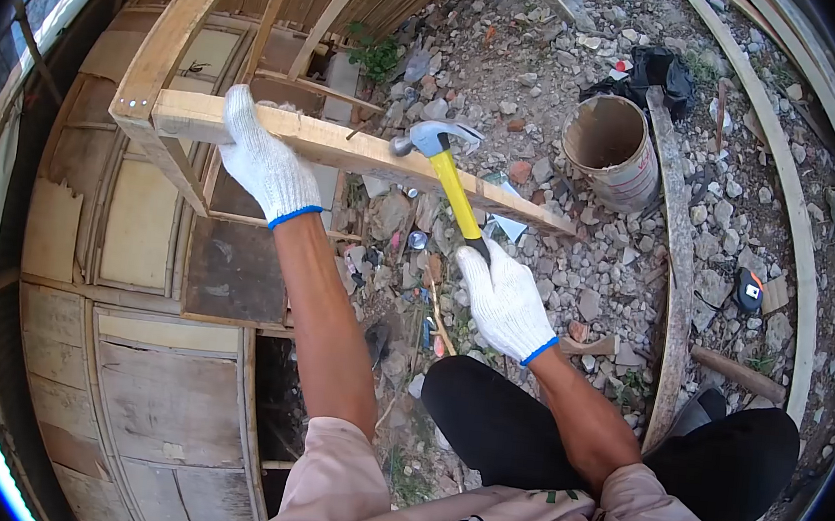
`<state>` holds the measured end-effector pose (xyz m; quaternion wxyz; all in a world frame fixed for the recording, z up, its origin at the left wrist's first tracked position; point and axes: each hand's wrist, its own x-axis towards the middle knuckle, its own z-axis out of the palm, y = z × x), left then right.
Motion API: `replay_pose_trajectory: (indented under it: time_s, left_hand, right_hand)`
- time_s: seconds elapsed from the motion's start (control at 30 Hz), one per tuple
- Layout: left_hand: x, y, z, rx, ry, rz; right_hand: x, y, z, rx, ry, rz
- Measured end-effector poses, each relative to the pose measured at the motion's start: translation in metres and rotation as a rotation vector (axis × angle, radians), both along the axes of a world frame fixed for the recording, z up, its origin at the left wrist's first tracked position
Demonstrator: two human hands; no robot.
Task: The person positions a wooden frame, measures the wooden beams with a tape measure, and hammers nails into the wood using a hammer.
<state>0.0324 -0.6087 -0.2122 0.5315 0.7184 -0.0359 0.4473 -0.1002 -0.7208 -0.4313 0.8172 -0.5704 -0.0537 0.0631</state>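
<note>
My left hand (264, 167), in a white knitted glove with a blue cuff, grips a pale wooden beam (377, 156) near its left end. Some of its fingers are hidden by the beam. A matching glove covers my right hand (506, 301), which is closed around the black grip of a claw hammer (456, 196) with a yellow shaft. The hammer's head overlaps the beam in this view, striking face to the left and claw to the right. Just left of that face, a thin nail (356, 130) sticks up at the beam's edge.
The beam meets a wooden frame (183, 32) on the left, beside bamboo-edged panels (145, 224). Right of the beam stands a dirty bucket (613, 159) on rubble. Long planks (674, 255) and a tape measure (748, 290) lie farther right. A black bag (661, 75) sits behind the bucket.
</note>
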Motion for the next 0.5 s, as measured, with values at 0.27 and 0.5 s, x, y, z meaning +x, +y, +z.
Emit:
replay_pose_trajectory:
  time_s: [0.27,0.5]
  left_hand:
    - [0.000,0.003,-0.005,0.042,-0.045,0.002]
    - [-0.002,0.007,-0.007,0.061,-0.042,0.057]
  right_hand:
    - [0.002,0.000,0.017,0.315,0.027,0.009]
    - [0.012,-0.108,0.049,1.168,-0.009,-0.397]
